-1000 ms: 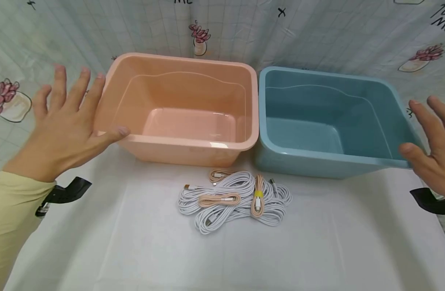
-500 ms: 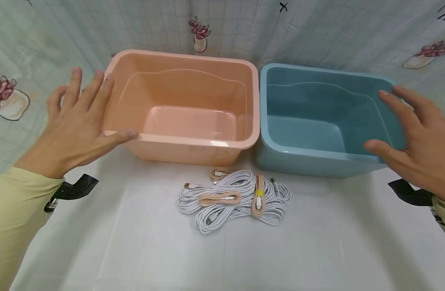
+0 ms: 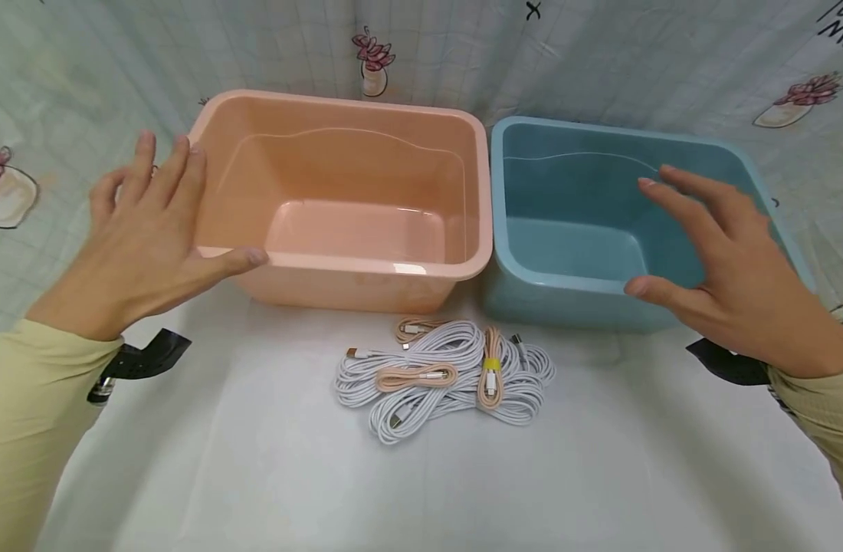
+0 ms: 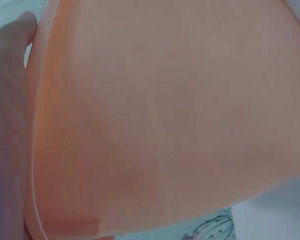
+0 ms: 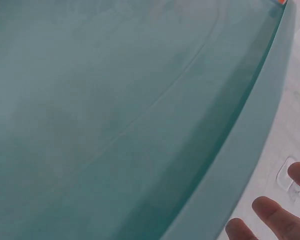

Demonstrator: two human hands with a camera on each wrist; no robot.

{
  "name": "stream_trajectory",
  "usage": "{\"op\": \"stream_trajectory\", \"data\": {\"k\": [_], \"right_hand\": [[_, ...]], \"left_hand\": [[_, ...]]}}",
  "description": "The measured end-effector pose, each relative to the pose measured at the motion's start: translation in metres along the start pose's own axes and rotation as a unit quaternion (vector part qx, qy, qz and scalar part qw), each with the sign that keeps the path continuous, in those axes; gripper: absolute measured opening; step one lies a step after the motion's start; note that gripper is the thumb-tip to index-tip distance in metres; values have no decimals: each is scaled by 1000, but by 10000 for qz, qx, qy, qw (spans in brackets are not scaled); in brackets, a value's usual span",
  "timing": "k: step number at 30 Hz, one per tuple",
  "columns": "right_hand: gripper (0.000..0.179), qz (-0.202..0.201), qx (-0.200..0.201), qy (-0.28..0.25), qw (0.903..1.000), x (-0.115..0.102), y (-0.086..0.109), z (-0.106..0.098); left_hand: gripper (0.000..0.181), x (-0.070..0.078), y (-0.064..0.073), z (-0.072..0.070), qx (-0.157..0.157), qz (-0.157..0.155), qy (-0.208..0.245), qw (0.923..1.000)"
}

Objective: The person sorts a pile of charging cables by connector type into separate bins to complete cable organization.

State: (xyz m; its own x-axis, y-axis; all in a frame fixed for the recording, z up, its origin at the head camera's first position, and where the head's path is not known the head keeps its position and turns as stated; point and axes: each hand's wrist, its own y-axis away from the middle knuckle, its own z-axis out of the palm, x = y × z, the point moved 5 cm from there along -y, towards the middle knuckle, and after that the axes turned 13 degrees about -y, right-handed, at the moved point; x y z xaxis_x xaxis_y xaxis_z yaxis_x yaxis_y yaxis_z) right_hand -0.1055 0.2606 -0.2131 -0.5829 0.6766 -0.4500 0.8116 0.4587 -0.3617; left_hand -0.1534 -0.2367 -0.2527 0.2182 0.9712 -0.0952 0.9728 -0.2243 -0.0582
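Observation:
In the head view my left hand [image 3: 142,238] rests at the left end of a peach plastic bin [image 3: 339,264], fingers extended and thumb lying along the front rim. The left wrist view is filled by this bin's side wall [image 4: 180,110], the hand along its rim. My right hand [image 3: 746,268] hovers over the right part of a blue plastic bin [image 3: 566,307], fingers spread and holding nothing. Its fingertips [image 5: 272,212] appear beside the blue rim [image 5: 230,165] in the right wrist view. In front of the bins lies a pile of coiled white cables [image 3: 355,387].
Several small peach cable bundles [image 3: 394,380] lie on and beside the white coils, one with a yellow tie [image 3: 491,365]. A white cloth [image 3: 421,491] covers the table. Behind the bins hangs a patterned curtain [image 3: 449,54].
My right hand has moved left from the blue bin's right end to over the bin. The left hand has shifted slightly right onto the peach bin's edge. The cables have stayed put.

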Motion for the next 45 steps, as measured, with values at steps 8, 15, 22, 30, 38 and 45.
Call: {"op": "stream_trajectory", "data": {"k": [8,15,22,30,38,45], "right_hand": [[92,-306,-276,-136,9991,-17,-4,13],[91,-687,-374,-428,9960,-31,-13,27],[91,-707,-611,-558,9941,-46,-19,42],[91,-971,-951,-613,9888,-66,-24,57],[92,-1475,-936,-659,9824,-92,-27,71],[78,-1848,-727,-1044,9745,-111,-26,86]], "left_hand": [[128,-1,3,1,-56,-229,9,9997],[129,-6,2,0,-138,-70,191,9997],[126,-9,2,4,-203,92,545,9983],[126,-9,4,6,168,164,217,9995],[124,-11,6,6,158,100,105,9998],[122,-11,5,6,151,71,267,9995]]}}
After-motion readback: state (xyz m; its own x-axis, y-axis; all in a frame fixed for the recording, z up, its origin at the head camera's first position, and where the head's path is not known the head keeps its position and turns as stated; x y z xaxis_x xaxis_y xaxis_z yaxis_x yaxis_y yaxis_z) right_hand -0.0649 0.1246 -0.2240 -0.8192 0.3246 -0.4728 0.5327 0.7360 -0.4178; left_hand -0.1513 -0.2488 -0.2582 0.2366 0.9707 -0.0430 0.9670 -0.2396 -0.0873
